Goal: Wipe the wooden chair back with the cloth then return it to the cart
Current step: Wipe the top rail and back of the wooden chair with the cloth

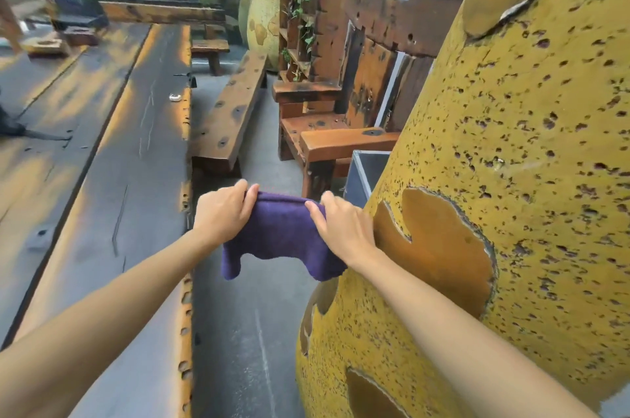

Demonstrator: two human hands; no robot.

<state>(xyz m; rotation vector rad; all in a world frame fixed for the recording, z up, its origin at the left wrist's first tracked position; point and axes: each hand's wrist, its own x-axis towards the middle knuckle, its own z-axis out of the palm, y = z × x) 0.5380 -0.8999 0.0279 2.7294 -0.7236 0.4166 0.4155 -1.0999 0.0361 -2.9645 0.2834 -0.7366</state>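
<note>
A purple cloth (283, 237) hangs stretched between both hands in mid-air above the grey floor. My left hand (225, 213) pinches its upper left corner and my right hand (344, 230) pinches its upper right corner. The wooden chair (327, 141) stands ahead, beyond the cloth, with its tall rough back (371, 76) at the right and its armrests facing me. A grey box-like corner (366, 172), possibly the cart, shows between the chair and the yellow sculpture; most of it is hidden.
A large pitted yellow sculpture (511, 179) fills the right side, close to my right arm. A long dark wooden table (112, 145) runs along the left, with a plank bench (231, 117) beside it. A narrow strip of grey floor (245, 332) lies between them.
</note>
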